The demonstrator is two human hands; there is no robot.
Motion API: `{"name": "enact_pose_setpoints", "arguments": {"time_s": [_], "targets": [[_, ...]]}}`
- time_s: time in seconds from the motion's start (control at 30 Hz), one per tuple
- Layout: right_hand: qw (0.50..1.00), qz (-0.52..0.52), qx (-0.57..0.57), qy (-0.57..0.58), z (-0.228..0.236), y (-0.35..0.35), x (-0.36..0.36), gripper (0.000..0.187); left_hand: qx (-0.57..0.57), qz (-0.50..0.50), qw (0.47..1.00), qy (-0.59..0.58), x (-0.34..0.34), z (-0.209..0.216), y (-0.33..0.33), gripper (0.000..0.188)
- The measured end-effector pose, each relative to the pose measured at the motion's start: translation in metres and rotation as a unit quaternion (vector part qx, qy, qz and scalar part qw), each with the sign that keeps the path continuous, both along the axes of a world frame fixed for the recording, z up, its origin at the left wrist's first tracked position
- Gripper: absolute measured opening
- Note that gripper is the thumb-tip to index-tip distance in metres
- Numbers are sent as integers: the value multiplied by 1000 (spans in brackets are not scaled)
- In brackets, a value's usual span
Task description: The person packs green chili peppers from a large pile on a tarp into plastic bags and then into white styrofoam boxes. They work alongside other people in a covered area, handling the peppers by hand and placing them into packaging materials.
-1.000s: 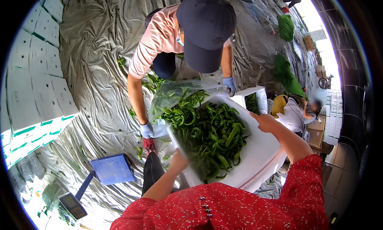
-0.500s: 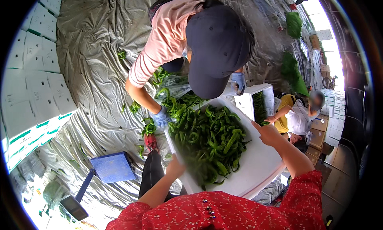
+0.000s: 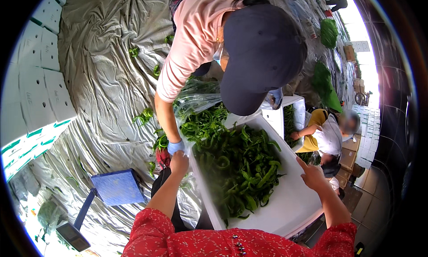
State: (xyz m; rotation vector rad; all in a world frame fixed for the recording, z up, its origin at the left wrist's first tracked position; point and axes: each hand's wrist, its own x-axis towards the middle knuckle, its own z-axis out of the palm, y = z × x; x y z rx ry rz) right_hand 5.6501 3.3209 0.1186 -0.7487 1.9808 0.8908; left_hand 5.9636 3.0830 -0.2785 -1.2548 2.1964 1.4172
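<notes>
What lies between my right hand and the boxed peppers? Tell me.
In the head view, a bare stretch of white box between your right hand and the green peppers.

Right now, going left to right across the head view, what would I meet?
Stacked white boxes with green trim, blue rectangular scale platform, your bare left hand, curved green peppers inside an open white box, your bare right hand, distant white box stack.
</notes>
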Motion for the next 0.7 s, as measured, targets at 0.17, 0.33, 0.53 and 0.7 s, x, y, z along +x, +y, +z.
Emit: {"name": "enact_pose_setpoints", "arguments": {"time_s": [0.17,0.33,0.53,0.7], "targets": [[999,-10,11,30,22,26,13,77,10,-162,975,152,-59,-26,18,40],[998,33,-31,54,33,25,24,76,9,-232,970,-72,-89,-74,23,49],[995,45,-11,88,54,19,45,80,93,-540,812,-201,-15,-85,63,54],[992,89,-30,79,42,-4,44,78,8,-576,807,-129,37,-34,99,40]]}}
